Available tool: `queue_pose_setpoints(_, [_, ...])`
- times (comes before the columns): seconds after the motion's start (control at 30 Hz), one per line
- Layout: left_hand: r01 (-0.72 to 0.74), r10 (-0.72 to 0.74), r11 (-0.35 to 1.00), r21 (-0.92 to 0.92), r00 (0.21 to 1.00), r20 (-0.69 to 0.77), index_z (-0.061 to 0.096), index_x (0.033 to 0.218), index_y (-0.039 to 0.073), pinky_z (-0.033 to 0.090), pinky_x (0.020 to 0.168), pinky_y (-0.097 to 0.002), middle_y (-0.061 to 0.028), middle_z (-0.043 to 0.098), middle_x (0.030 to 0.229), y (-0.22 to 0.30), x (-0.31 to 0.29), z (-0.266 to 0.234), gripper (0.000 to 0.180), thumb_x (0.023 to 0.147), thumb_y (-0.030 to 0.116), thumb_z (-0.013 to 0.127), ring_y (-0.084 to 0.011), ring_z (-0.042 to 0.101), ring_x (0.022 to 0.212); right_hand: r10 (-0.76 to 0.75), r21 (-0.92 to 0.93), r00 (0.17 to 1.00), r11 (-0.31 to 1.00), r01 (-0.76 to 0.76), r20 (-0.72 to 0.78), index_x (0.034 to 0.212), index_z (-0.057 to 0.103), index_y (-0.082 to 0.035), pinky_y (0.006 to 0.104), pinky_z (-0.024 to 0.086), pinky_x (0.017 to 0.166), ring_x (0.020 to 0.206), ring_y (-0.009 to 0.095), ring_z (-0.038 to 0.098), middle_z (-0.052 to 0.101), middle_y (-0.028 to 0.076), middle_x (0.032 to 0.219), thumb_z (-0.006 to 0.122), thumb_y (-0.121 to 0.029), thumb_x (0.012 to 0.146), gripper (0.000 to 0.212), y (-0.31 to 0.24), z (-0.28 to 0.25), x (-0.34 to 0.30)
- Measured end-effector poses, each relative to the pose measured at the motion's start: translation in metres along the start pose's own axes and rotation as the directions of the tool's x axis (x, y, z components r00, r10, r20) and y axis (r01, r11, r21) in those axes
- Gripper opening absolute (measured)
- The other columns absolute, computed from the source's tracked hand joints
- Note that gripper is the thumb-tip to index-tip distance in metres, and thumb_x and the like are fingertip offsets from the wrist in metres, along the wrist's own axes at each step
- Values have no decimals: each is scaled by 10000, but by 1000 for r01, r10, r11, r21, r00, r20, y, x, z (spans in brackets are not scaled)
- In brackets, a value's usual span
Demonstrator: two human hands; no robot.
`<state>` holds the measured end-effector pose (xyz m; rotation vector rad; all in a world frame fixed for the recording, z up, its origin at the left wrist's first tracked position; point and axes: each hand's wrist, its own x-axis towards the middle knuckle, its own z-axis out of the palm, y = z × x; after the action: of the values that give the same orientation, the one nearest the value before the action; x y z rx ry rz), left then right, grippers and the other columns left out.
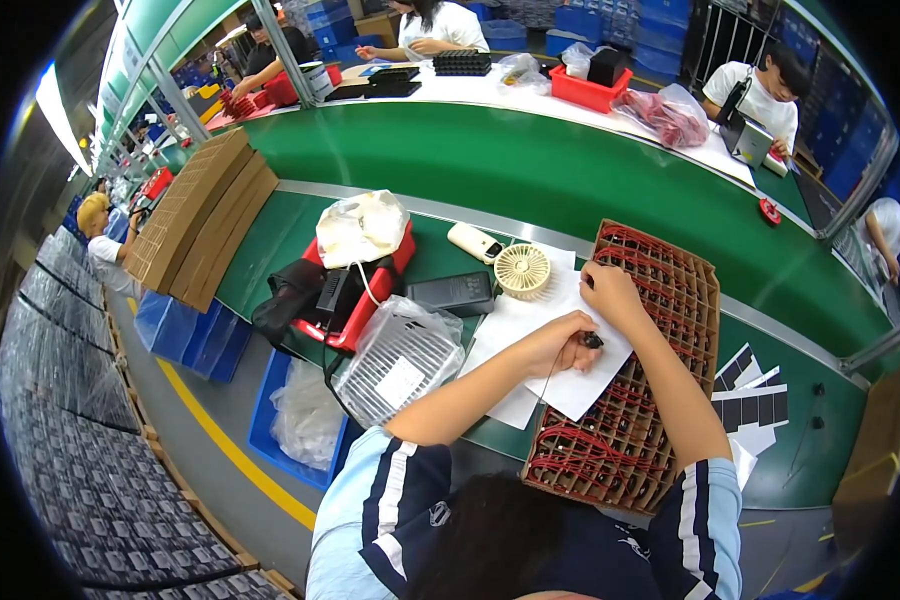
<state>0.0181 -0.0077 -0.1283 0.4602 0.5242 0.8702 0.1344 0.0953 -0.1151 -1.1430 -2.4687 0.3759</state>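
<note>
Fingers of the left hand pinch a small black part over white paper. The right hand has fingers curled on the cardboard divider tray of red wires; whether they grip anything I cannot tell.

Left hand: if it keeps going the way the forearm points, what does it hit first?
The left hand points up-right across the white paper sheet, holding a small black part. Straight on, it would likely meet the right hand first, then the cardboard grid tray of red wires. Depth is unclear.
</note>
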Motion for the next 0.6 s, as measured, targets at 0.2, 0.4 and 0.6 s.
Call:
queue_pose_setpoints(0.2, [27,-27,1000,10,1000,11,393,875,131,418,575,-301,-134,527,701,-2,4,-7,118,834,217,462,-176,449,469,-2,30,998,1000,3,-55,847,553,-48,437,462,629,711,338,585,595,171,724,573,-180,731,176,-2,3,-3])
queue_pose_setpoints(0.4, [44,-45,998,37,999,29,391,871,127,419,567,-298,-125,529,701,-2,2,-3,118,836,221,452,-171,449,471,71,58,994,995,-76,83,844,559,-55,408,462,635,709,327,585,594,163,723,643,-239,691,254,-7,-8,-1])
queue_pose_setpoints(0.6, [40,-41,999,33,998,39,395,873,122,421,559,-293,-124,532,701,-2,2,-2,125,837,229,447,-171,459,476,123,74,987,989,-131,104,814,565,-77,396,455,632,715,316,580,595,142,723,652,-234,678,226,-4,-7,2])
